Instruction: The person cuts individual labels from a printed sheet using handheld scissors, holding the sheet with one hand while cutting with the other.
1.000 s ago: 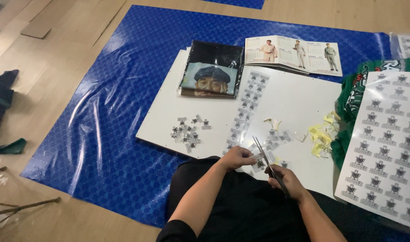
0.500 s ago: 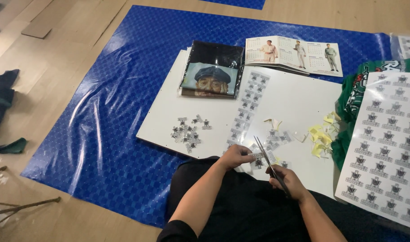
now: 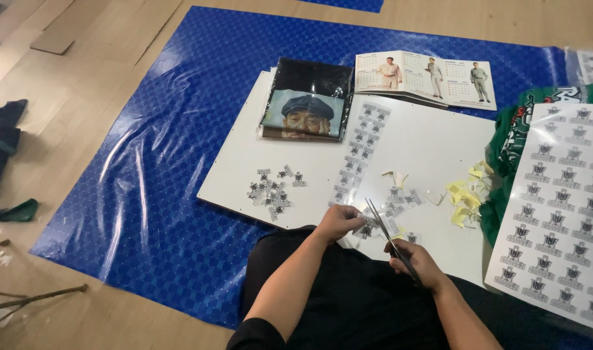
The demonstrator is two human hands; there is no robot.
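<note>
At the near edge of the white board [image 3: 426,139], scissors [image 3: 382,227] meet a small printed sticker strip [image 3: 367,223].

Left hand [image 3: 338,221] has its fingers pinched on the glossy paper strip; right hand [image 3: 421,262] has its fingers clenched through the dark scissor handles, thin metal blades parted about the strip. Cut stickers [image 3: 273,188] lie heaped to the left on the board, curled yellow backing scraps [image 3: 465,194] to the right. A large glossy sticker sheet [image 3: 559,207] lies further right, all upon blue dimpled plastic sheeting [image 3: 154,194]. Against half a second earlier, hands and strip sit unchanged.
</note>
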